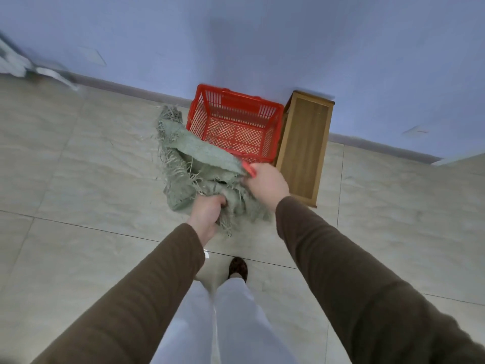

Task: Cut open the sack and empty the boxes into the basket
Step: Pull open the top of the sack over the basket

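A grey-green woven sack (199,158) with frayed, cut edges hangs crumpled in front of me, its far end draped over the near-left rim of the red plastic basket (273,111). My left hand (207,214) is closed on a bunch of the sack's near end. My right hand (267,183) holds the sack's right edge together with a small red-handled tool (248,168), of which only the red tip shows. Through the basket's lattice floor I see no boxes. No box is visible in the sack either.
The basket stands on a pale tiled floor against a blue wall. A wooden stool or small cabinet (304,148) stands directly to its right. A grey cloth-like object (15,61) lies at the far left by the wall. My foot (237,267) is below the sack.
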